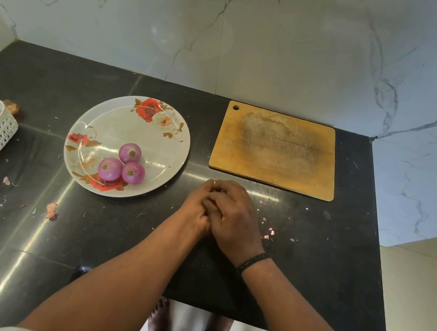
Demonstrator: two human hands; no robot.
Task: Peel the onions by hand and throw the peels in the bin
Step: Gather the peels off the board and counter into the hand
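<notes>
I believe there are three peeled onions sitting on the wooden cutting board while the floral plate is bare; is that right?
Not quite. In the head view the three peeled onions sit on the floral plate, near its front edge, and it is the wooden cutting board to the right that is bare.

Soft dim light, glare streaks on the countertop point(26, 219), wide-angle edge bending.

L hand point(196, 208) & R hand point(234, 217) cupped together (fingers curled), forearms converging
</notes>
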